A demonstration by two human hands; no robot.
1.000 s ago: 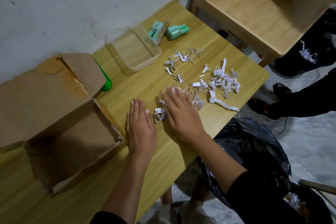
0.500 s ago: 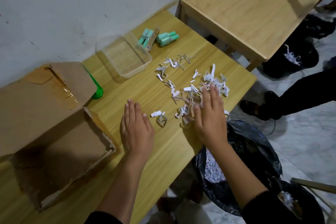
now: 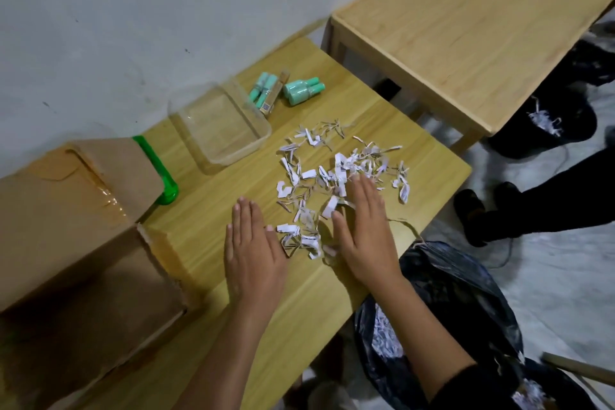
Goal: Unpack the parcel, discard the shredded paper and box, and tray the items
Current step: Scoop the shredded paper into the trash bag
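From the head camera, both hands lie palm-down on the wooden worktop [image 3: 332, 293]. The left hand [image 3: 253, 251] is flat with its fingers [image 3: 244, 215] straight and close together, holding nothing; its thumb side just touches the nearest scraps of shredded paper [image 3: 336, 173]. The right hand [image 3: 366, 233] is also spread flat with fingers extended, gripping nothing, and it rests on top of the near part of the paper pile, with strips showing around and under its fingertips. The shreds are scattered across the worktop from between the two hands out toward the far edge.

To the left sits the open cardboard box [image 3: 76, 243], its flaps raised, with a green item [image 3: 163, 180] lying half hidden behind one flap. Beyond the paper stands a clear plastic tray [image 3: 219, 125], which looks empty, though its transparency makes that hard to judge. Just beside the tray's far corner lie several small teal bottles [image 3: 303, 90] and a slim boxed item, all on the worktop rather than in the tray.

Below the worktop's right edge hangs an open black rubbish bag [image 3: 459, 303] with white shreds visible inside. A second wooden table [image 3: 466, 33] stands beyond, and a person's dark legs and shoes [image 3: 472, 213] are on the floor at right
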